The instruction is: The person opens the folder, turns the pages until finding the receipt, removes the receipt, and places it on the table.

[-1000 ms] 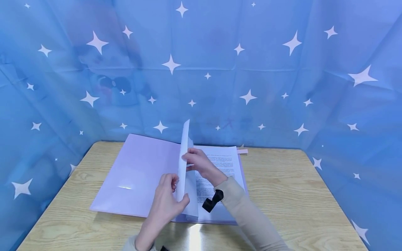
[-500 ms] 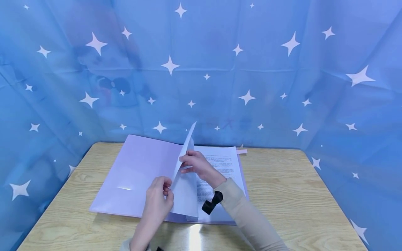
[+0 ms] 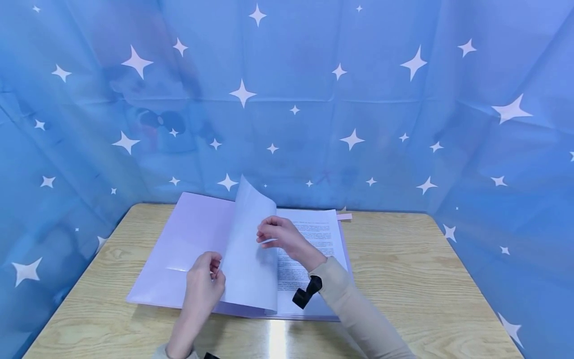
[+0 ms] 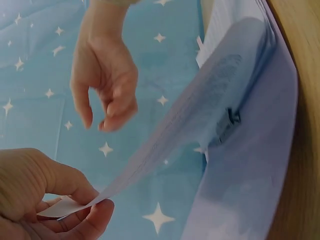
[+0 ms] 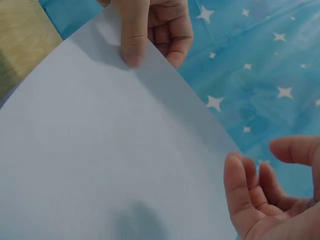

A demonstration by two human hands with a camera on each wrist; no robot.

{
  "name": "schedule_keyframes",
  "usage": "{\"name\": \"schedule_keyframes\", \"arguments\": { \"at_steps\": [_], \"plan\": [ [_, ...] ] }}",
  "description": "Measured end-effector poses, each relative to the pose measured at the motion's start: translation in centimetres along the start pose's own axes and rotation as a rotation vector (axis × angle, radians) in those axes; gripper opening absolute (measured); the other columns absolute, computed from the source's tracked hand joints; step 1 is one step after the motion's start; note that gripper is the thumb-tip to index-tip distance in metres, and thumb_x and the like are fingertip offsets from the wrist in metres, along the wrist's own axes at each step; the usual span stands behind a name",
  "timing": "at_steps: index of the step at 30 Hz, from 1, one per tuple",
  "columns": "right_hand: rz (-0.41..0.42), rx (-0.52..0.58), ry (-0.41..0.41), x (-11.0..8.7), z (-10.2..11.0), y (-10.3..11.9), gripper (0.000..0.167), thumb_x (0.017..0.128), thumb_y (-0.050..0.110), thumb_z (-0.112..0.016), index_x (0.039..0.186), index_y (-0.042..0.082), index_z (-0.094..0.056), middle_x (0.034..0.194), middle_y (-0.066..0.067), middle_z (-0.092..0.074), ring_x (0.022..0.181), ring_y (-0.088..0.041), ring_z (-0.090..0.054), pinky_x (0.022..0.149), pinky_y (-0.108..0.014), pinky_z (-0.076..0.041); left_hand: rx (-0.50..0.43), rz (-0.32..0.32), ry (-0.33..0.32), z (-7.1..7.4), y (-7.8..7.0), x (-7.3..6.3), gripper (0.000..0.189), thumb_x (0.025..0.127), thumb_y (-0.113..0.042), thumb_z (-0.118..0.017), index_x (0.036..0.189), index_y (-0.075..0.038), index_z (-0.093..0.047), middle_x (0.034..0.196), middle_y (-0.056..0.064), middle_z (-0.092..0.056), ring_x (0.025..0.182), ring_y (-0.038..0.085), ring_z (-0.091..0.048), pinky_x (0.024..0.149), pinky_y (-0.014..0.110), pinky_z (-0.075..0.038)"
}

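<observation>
A lilac folder (image 3: 190, 232) lies spread on the table, with a stack of printed pages (image 3: 314, 234) in its right half. Lifted from that stack, a white sheet (image 3: 248, 254) bows over toward the left cover. My left hand (image 3: 204, 279) pinches its free edge between thumb and fingers, as the left wrist view confirms. My right hand (image 3: 284, 237) hovers over the sheet in the head view, its fingers loosely bent and thumb apart (image 5: 295, 150). Nothing is held in it. Along the fold, a small dark clip-like piece (image 4: 227, 125) shows in the left wrist view.
The wooden table (image 3: 403, 269) extends on both sides of the folder. A pink tab (image 3: 344, 217) sticks out at the pages' upper right. Behind the table hangs a blue star-patterned curtain (image 3: 296, 134). A black strap-like wrist device (image 3: 307, 293) sits at the right sleeve.
My left hand has moved left, drawing the sheet from nearly upright over toward the left cover. The right hand has let go of the sheet and stays at about the same place.
</observation>
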State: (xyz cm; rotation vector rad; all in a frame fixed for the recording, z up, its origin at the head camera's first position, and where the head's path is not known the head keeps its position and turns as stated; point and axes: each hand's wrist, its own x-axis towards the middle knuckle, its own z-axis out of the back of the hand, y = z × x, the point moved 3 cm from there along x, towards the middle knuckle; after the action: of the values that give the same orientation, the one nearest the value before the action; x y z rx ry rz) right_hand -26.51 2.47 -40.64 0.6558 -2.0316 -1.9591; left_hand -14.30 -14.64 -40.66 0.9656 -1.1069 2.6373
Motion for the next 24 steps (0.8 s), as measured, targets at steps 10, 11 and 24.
{"name": "schedule_keyframes", "arguments": {
  "at_steps": [10, 11, 24],
  "plan": [
    [-0.025, -0.036, -0.045, -0.1, 1.8, -1.2, 0.013, 0.091, 0.014, -0.057, 0.095, 0.002, -0.058, 0.085, -0.006, -0.06, 0.078, -0.017, -0.062, 0.077, -0.033, -0.053, 0.022, 0.09, 0.049, 0.6, 2.3, -0.3, 0.031, 0.062, 0.023, -0.06, 0.09, 0.011, -0.058, 0.073, 0.011, -0.057, 0.062, 0.019, -0.055, 0.052, 0.026, -0.049],
    [-0.023, -0.04, -0.05, -0.2, 2.1, -1.3, 0.015, 0.091, 0.015, -0.057, 0.096, 0.001, -0.058, 0.086, -0.006, -0.06, 0.078, -0.017, -0.062, 0.077, -0.033, -0.053, 0.026, 0.097, 0.057, 0.6, 2.5, -0.4, 0.031, 0.062, 0.023, -0.06, 0.091, 0.011, -0.058, 0.073, 0.011, -0.057, 0.062, 0.019, -0.055, 0.052, 0.026, -0.049],
    [-0.087, -0.028, -0.14, -0.3, 5.7, -3.0, 0.02, 0.091, 0.014, -0.058, 0.1, -0.004, -0.057, 0.085, -0.008, -0.061, 0.076, -0.017, -0.061, 0.074, -0.03, -0.053, 0.078, 0.09, 0.113, 0.1, 5.2, -1.2, 0.041, 0.06, 0.022, -0.059, 0.1, 0.009, -0.059, 0.069, 0.008, -0.053, 0.06, 0.016, -0.047, 0.051, 0.028, -0.041]
  ]
}}
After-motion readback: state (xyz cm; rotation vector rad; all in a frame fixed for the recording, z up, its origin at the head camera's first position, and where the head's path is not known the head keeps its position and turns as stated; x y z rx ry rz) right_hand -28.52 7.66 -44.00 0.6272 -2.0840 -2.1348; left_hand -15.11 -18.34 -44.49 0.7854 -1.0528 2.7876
